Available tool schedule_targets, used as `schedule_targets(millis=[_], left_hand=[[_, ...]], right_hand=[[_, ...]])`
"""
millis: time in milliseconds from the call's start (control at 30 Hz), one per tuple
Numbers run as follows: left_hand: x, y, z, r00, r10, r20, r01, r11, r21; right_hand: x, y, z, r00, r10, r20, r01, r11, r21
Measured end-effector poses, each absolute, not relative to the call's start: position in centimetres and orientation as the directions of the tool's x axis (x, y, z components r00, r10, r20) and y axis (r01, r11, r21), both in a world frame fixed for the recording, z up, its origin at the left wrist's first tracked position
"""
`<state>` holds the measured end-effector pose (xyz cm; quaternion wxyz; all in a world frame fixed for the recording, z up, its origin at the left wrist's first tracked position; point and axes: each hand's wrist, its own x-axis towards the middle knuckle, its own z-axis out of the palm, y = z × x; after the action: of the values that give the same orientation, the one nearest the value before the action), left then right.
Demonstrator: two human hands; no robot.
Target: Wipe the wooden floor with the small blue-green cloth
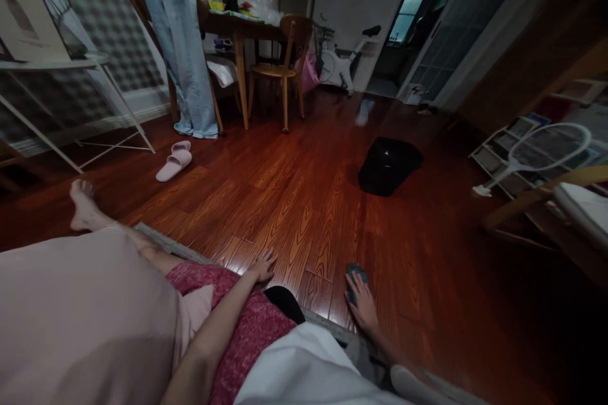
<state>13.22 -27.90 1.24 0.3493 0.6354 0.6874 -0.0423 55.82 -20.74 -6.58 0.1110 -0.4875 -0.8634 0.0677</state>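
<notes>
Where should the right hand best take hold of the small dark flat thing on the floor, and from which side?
Probably by its two long edges, coming from above and from the near end. The small dark thing lies flat on the wooden floor, and the right hand rests its fingertips on that near end.

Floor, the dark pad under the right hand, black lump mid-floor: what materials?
Floor: wood or wood-look laminate planks, glossy; grain, seams and reflections show.
Pad under right hand: dark blue-grey, matte, maybe cloth or sponge; too small to tell.
Black lump: likely plastic, shiny highlights.
</notes>
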Motion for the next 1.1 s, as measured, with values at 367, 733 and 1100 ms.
schedule_targets(millis=[367,733,1100], left_hand=[[13.3,-27.8,1.9,0.056,0.843,-0.535,0.914,0.173,0.368],[13.3,-27.8,1.5,0.054,0.845,-0.532,0.907,0.182,0.381],[13.5,-27.9,2.4,0.040,0.830,-0.557,0.918,0.190,0.349]], right_hand=[[45.5,-17.0,-7.8,-0.094,0.952,0.290,0.916,0.197,-0.350],[43.7,-22.9,-4.7,-0.849,0.526,0.047,0.495,0.823,-0.278],[57.7,-17.8,-8.5,0.082,0.956,0.281,0.927,0.030,-0.373]])
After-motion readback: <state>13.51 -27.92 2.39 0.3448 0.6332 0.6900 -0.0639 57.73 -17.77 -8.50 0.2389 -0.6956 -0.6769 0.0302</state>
